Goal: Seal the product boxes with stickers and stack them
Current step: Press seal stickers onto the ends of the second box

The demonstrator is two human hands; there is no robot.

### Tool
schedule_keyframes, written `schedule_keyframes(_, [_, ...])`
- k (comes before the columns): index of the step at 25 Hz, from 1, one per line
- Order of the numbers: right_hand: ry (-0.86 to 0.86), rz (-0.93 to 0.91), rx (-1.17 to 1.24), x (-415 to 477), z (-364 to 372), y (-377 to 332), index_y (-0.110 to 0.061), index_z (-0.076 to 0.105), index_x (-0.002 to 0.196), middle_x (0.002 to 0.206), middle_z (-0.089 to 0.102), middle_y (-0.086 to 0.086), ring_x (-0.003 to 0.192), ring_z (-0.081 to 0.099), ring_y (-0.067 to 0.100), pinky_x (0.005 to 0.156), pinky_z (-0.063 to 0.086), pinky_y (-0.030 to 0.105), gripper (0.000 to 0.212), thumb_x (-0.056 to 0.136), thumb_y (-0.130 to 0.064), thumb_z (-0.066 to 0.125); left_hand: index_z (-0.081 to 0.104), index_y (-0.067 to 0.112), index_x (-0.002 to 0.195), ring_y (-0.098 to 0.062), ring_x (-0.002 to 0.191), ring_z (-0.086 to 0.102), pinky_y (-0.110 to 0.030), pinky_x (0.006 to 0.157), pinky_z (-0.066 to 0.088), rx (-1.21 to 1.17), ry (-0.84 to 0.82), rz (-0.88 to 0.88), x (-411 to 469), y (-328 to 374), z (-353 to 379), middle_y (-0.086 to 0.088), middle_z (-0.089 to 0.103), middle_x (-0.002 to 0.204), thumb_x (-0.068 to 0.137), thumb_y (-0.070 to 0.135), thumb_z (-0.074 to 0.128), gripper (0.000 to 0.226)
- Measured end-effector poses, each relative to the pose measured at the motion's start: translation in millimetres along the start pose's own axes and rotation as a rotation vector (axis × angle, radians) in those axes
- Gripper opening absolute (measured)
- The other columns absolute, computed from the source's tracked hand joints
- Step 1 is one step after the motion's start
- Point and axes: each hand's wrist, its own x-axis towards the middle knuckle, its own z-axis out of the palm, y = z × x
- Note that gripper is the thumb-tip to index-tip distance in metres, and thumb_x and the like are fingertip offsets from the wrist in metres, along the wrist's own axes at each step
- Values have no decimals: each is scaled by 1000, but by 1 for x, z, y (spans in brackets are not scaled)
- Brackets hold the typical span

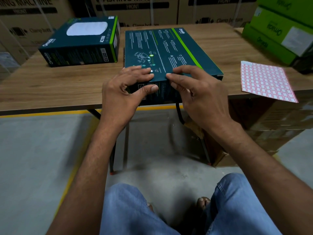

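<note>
A flat dark teal product box (169, 48) with a green stripe lies printed side up at the near edge of the wooden table (50, 82). My left hand (125, 89) grips its near edge, fingers on top and thumb against the front face. My right hand (191, 89) holds the same edge just to the right, fingertips on top near a small white sticker (151, 71). A second, thicker teal box (81, 43) sits at the left rear. A red-and-white sticker sheet (265, 80) lies at the right, overhanging the table edge.
Green product boxes (279, 28) are stacked at the far right. Large brown washing-machine cartons (135, 7) stand behind the table. A yellow floor line (50, 113) runs under the table front, and my knees in jeans (237, 200) are below.
</note>
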Motion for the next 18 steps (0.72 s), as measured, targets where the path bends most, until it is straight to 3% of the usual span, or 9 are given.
schedule_keyframes(2, [34,52,-80,-1,0,1,-28,77,124,128,70,-6,97,73,20,66,59,43,27,104,-40,62,80,9,112,-13,123,68,-39,112,49,-7,2,2,0,-1,0,1,76,119,84,26,88,34])
schedule_keyframes(4, [42,111,-31,-2,-2,0,-27,76,125,130,69,-6,103,72,18,73,59,43,29,102,-41,64,80,9,112,-12,123,68,-40,113,49,-13,-2,-1,1,-1,0,1,76,119,84,26,88,34])
schedule_keyframes(8, [30,29,45,-1,2,-1,-24,78,123,131,70,-5,103,72,18,75,60,44,27,103,-37,65,80,11,114,-10,125,66,-45,115,46,-3,-17,-16,0,-2,-1,3,76,121,84,28,87,35])
schedule_keyframes(12, [-70,228,16,5,-10,9,-30,71,132,137,64,-13,120,63,9,93,56,34,47,91,-52,73,79,11,115,-11,127,65,-45,117,44,-36,-25,-47,0,0,-1,3,75,122,87,26,85,32])
schedule_keyframes(15, [-79,203,92,-1,-26,14,-25,74,128,133,66,-10,113,62,5,94,55,34,42,87,-33,81,77,14,120,-6,134,58,-32,120,40,5,-62,-59,-4,6,-4,6,72,128,94,25,79,29])
schedule_keyframes(18, [2,121,33,-4,-29,13,-25,78,119,123,70,-9,106,60,14,85,46,23,26,96,-34,71,73,16,128,-6,141,49,-21,119,34,64,-123,-49,-6,8,-8,8,67,136,98,25,74,31])
